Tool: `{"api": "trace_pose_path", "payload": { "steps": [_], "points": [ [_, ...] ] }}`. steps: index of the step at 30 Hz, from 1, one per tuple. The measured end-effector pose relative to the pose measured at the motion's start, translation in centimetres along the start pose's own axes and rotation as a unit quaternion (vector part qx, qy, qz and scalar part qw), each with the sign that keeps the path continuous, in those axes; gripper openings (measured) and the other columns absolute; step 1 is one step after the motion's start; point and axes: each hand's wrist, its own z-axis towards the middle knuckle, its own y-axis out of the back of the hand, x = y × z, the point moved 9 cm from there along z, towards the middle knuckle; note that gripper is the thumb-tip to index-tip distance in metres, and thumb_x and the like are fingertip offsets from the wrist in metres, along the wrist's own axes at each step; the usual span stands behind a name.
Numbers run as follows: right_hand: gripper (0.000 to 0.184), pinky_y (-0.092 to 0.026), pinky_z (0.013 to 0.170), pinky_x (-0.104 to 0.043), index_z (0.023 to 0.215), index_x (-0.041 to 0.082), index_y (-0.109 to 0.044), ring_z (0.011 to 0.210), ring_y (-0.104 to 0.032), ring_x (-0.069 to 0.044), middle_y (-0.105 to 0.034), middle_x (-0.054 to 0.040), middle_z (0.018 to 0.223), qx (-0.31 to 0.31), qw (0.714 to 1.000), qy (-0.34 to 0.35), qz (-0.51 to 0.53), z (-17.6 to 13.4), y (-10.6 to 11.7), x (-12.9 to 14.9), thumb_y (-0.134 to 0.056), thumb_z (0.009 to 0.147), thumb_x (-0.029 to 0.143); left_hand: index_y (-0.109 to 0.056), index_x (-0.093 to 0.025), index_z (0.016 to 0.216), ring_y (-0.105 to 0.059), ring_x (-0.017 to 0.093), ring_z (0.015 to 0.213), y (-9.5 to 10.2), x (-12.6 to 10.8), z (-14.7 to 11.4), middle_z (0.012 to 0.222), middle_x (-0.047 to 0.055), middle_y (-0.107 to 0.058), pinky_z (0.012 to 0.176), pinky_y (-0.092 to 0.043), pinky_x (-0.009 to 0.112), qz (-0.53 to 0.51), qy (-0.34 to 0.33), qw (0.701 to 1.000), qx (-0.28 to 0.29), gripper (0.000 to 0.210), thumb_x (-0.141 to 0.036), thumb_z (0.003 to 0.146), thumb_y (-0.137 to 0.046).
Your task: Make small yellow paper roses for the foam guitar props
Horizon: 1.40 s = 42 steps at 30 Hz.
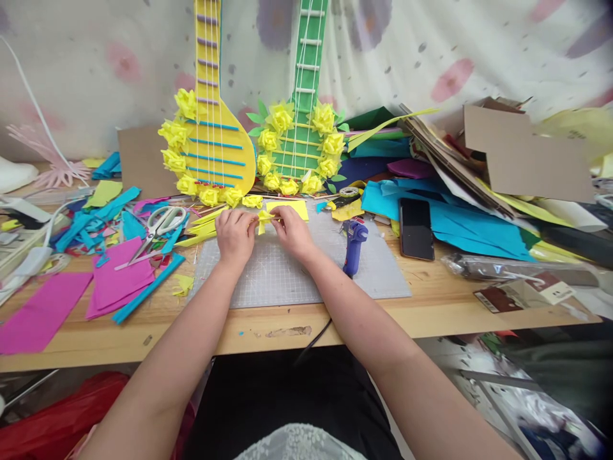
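Over the grey cutting mat (278,287), my left hand (234,236) and my right hand (291,231) pinch a small piece of yellow crepe paper (262,221) between them. Fingers of both hands are closed on it; their tips partly cover it. A flat yellow paper sheet (299,208) lies just behind my right hand. Folded yellow paper strips (201,231) lie left of my left hand. To the right, a blue glue gun (354,246) rests on the mat. Behind my hands stand a yellow paper guitar (234,137) and a green paper guitar (301,131), both trimmed with yellow paper flowers.
Scissors (163,223) lie among blue and pink scraps on the left, near magenta paper sheets (119,275). At right are a phone (416,229), blue paper (460,223) and stacked cardboard (527,153). A black cord (318,338) hangs over the table's front edge (282,342).
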Motion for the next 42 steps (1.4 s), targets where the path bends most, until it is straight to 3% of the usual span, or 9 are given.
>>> {"api": "trace_pose_path", "payload": {
  "steps": [8,12,17,23,26,31,34,38,42],
  "points": [
    [0.012,-0.041,0.072,-0.028,0.082,0.018,-0.052,0.08,-0.052,-0.014,-0.058,-0.0047,0.085,-0.027,0.998,-0.052,0.018,-0.1,0.1,-1.4,-0.04,0.079,0.018,-0.059,-0.02,0.092,-0.053,0.018,0.075,0.7,0.1,-0.3,0.078,0.004,-0.061,0.077,-0.035,0.033,-0.062,0.051,0.996,-0.038,0.018,-0.022,0.078,-0.047],
    [0.011,-0.041,0.072,-0.027,0.082,0.018,-0.052,0.079,-0.052,-0.014,-0.058,-0.0045,0.085,-0.018,0.999,-0.03,0.019,-0.1,-0.3,-1.2,-0.041,0.08,0.02,-0.055,-0.019,0.096,-0.056,0.017,0.076,0.4,0.2,-0.4,0.08,0.003,-0.063,0.078,-0.037,0.033,-0.084,0.081,0.993,-0.028,0.024,-0.029,0.074,-0.055],
    [0.012,-0.04,0.072,-0.025,0.084,0.017,-0.054,0.08,-0.052,-0.014,-0.059,-0.0048,0.085,0.0,1.0,0.007,-0.003,-0.2,-0.8,-0.4,-0.043,0.082,0.023,-0.053,-0.02,0.091,-0.059,0.019,0.08,-0.7,1.2,-0.6,0.082,0.003,-0.064,0.078,-0.04,0.033,-0.092,0.124,0.988,-0.015,0.022,-0.02,0.07,-0.057],
    [0.015,-0.037,0.072,-0.027,0.084,0.019,-0.057,0.084,-0.05,-0.016,-0.059,-0.0062,0.085,0.027,0.994,0.049,-0.091,-0.5,-0.9,1.0,-0.043,0.084,0.025,-0.043,-0.02,0.085,-0.057,0.013,0.07,-1.0,4.0,-1.3,0.078,0.001,-0.056,0.066,-0.045,0.027,-0.158,0.214,0.961,-0.079,0.02,-0.019,0.069,-0.054],
    [0.016,-0.038,0.07,-0.027,0.081,0.019,-0.056,0.081,-0.05,-0.016,-0.058,-0.0057,0.082,0.01,0.996,0.056,-0.068,-0.7,-0.3,1.6,-0.042,0.083,0.025,-0.039,-0.021,0.081,-0.056,0.013,0.071,-0.5,5.2,-1.3,0.077,0.0,-0.054,0.069,-0.046,0.027,-0.153,0.229,0.954,-0.116,0.02,-0.017,0.068,-0.053],
    [0.012,-0.04,0.061,-0.024,0.08,0.02,-0.051,0.071,-0.053,-0.012,-0.058,-0.002,0.079,-0.084,0.989,-0.062,0.108,-0.7,1.4,-1.1,-0.044,0.081,0.029,-0.037,-0.021,0.081,-0.06,0.013,0.076,-1.2,6.2,-0.9,0.081,0.0,-0.054,0.071,-0.048,0.027,-0.22,0.226,0.945,-0.088,0.021,-0.015,0.069,-0.052],
    [0.011,-0.038,0.055,-0.021,0.078,0.02,-0.046,0.063,-0.052,-0.009,-0.056,0.0011,0.072,-0.144,0.948,-0.16,0.234,-0.9,1.7,-4.0,-0.046,0.078,0.031,-0.037,-0.021,0.081,-0.06,0.013,0.079,-1.7,6.1,-0.8,0.082,0.001,-0.055,0.073,-0.048,0.028,-0.248,0.221,0.94,-0.072,0.02,-0.015,0.069,-0.052],
    [0.008,-0.031,0.045,-0.018,0.078,0.019,-0.047,0.046,-0.04,-0.006,-0.053,0.0041,0.06,-0.167,0.88,-0.269,0.354,-1.2,0.8,-6.7,-0.045,0.074,0.025,-0.037,-0.021,0.079,-0.059,0.012,0.077,-2.4,5.9,-0.7,0.079,0.0,-0.055,0.072,-0.048,0.027,-0.289,0.221,0.93,-0.059,0.021,-0.014,0.067,-0.053],
    [0.022,-0.027,0.041,-0.018,0.088,0.016,-0.057,0.041,-0.033,-0.005,-0.052,0.0046,0.055,-0.165,0.858,-0.294,0.387,-1.4,0.4,-7.2,-0.045,0.073,0.026,-0.038,-0.02,0.078,-0.058,0.011,0.068,-3.2,6.7,-1.3,0.076,0.0,-0.055,0.065,-0.046,0.026,-0.249,0.274,0.928,-0.037,0.023,-0.015,0.064,-0.056]
  ]
}}
